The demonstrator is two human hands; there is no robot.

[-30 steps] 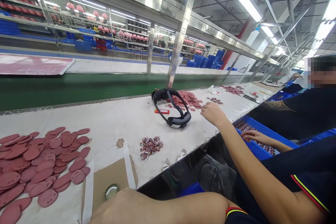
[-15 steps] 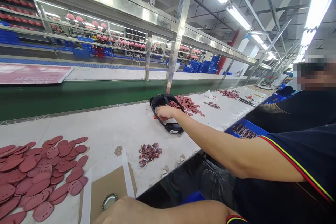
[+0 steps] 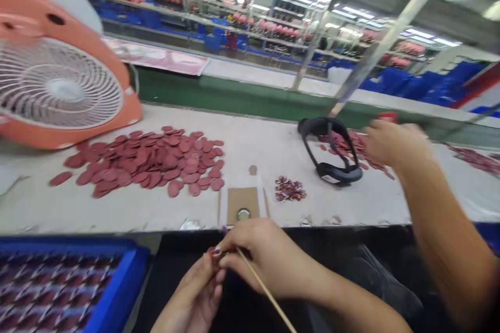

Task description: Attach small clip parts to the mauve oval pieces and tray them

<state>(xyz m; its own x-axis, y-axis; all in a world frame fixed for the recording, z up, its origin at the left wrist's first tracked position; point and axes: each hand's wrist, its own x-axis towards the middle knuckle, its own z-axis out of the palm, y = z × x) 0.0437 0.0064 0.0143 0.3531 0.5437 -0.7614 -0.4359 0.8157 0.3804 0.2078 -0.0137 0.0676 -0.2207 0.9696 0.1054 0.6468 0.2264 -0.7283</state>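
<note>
While my right hand [image 3: 261, 255] pinches a thin wooden stick [image 3: 265, 286] and a small dark red piece [image 3: 217, 255] between its fingertips, my left hand [image 3: 191, 296] comes up from below, its fingers curled in against the same piece, which is too small and blurred to make out. Just beyond them, at the near edge of the white work table [image 3: 269, 151], lies a cardboard pad [image 3: 242, 203] with a metal bottle cap [image 3: 243, 214] on it. To the near left sits a blue crate [image 3: 117, 265] packed with rows of small red pieces. Farther out lie a heap of red oval pads [image 3: 148, 161], a small cluster of red scraps [image 3: 289, 189] and a black headset band [image 3: 332, 166]. An orange fan [image 3: 58, 88] stands far left, and another person's blurred hand [image 3: 394, 140] reaches in from the right.
</note>
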